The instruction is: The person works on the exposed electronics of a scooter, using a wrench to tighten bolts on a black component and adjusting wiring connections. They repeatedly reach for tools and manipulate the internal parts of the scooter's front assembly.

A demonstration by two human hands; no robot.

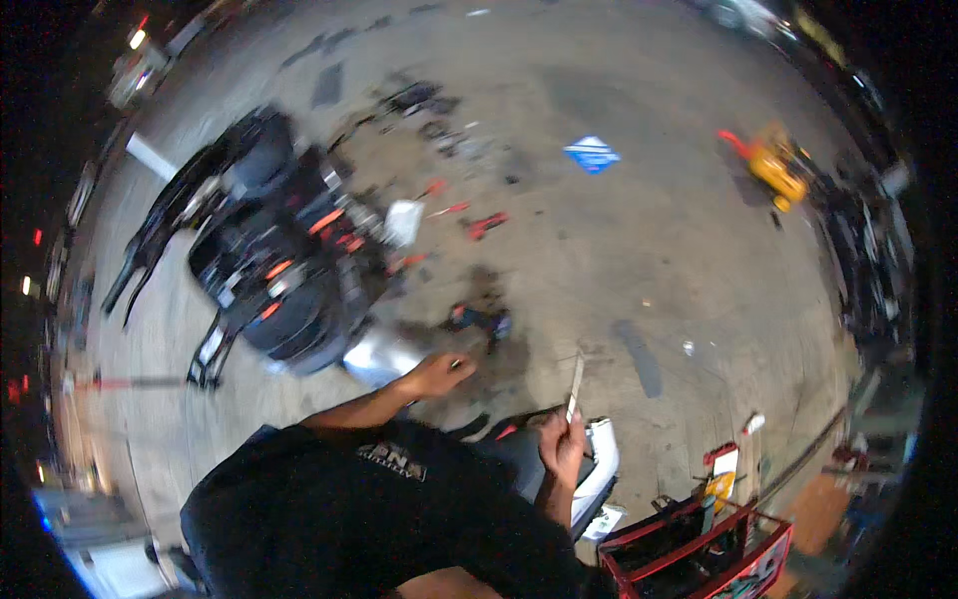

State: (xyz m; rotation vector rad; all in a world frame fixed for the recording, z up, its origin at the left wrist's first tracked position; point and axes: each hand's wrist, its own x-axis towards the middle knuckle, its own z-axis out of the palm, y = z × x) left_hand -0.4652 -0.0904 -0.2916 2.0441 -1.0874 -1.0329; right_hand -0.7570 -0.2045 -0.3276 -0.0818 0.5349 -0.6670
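My right hand (562,446) is closed around the lower end of a thin, pale, flat strip (576,384), which points up and away from me. Farther left, my left hand (439,374) is held with its fingers curled. A small dark spot shows at those fingers, too blurred to name. Just beyond that hand is a rounded silver part (384,354) at the near end of a partly stripped motorbike (284,270), whose dark inner parts lie exposed. A white and dark panel (599,459) sits beside my right hand.
A red open toolbox (699,564) full of tools stands at lower right. Red-handled tools (484,225), a white sheet (403,223) and dark loose parts (419,98) lie on the concrete floor. Beyond are a blue-and-white packet (592,155) and a yellow machine (776,175).
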